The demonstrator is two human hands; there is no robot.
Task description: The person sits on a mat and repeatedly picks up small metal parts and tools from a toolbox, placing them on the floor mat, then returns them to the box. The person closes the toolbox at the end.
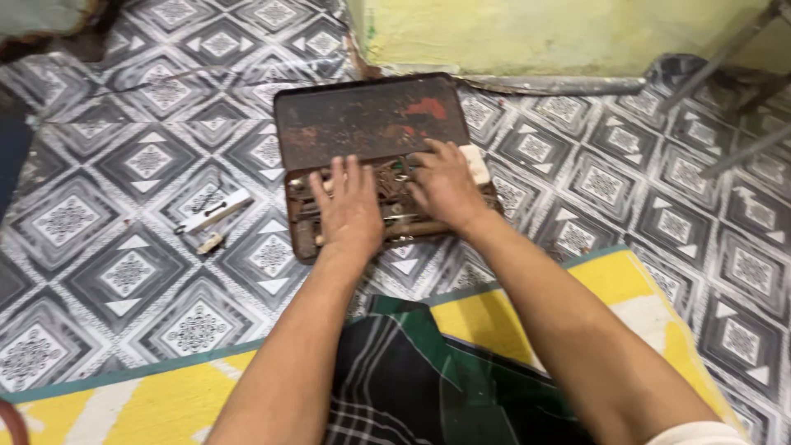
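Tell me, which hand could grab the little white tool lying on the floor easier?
Probably the left hand: the white tool lies on the patterned floor to its left, while the right hand rests farther away in the rusty toolbox.

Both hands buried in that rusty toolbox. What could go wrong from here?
1. The left hand and right hand press bare into jumbled metal tools inside the rusty toolbox; a sharp or corroded edge could cut them.
2. The open lid stands propped behind the fingers; a nudge might drop it onto them.
3. The small white tool lying loose on the patterned floor could get knelt on.
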